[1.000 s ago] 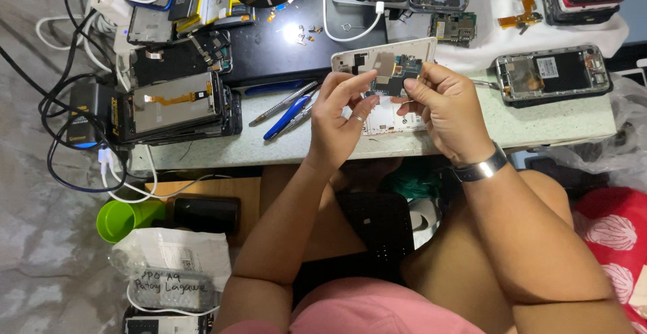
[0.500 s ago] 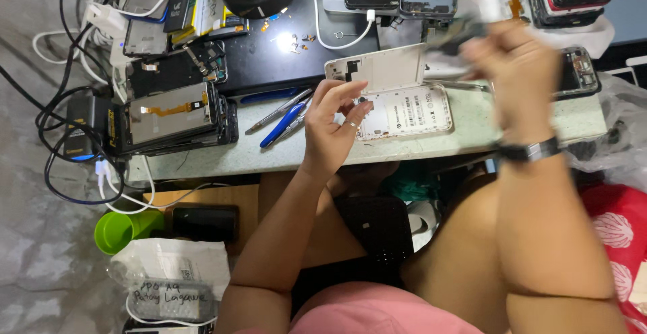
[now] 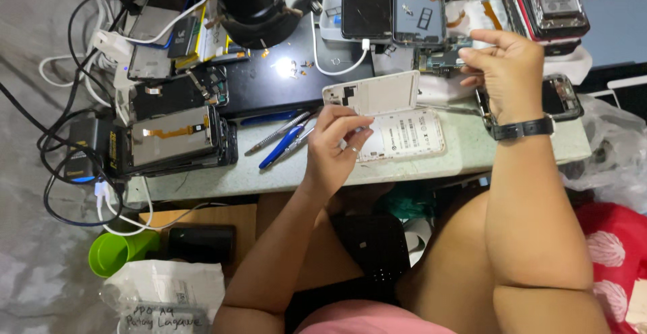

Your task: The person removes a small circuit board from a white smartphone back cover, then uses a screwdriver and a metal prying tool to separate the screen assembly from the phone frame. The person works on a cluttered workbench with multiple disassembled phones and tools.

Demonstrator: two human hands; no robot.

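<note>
Left hand (image 3: pixel 335 146) grip: fingers curled, thumb and fingertips pinching the lower edge of the white phone back cover (image 3: pixel 373 94), holding it tilted up off the surface (image 3: pixel 283 175). Cover sits just above the white phone frame (image 3: pixel 404 136), which lies flat on the surface near the front edge; we can't tell if the two touch.

Right hand (image 3: pixel 502 71) is raised over the far side, fingers pinched together at the tips near the small green circuit board (image 3: pixel 441 63). Too small for us to tell whether anything is in that pinch. Dark wristwatch (image 3: pixel 522 129) on that wrist.

Around them:
- blue pen (image 3: pixel 283 147) and grey tweezers (image 3: pixel 278 133) lying just left of the left hand
- stack of opened phones (image 3: pixel 178 138) at the left end of the surface, orange flex cable on the top one
- black cables (image 3: pixel 64 165) looping off the left edge
- more dismantled phones (image 3: pixel 397 4) along the back
- black cylindrical microscope body (image 3: pixel 246 0) over a dark mat (image 3: pixel 276 84)
- green cup (image 3: pixel 121 250) on the floor below the surface
</note>
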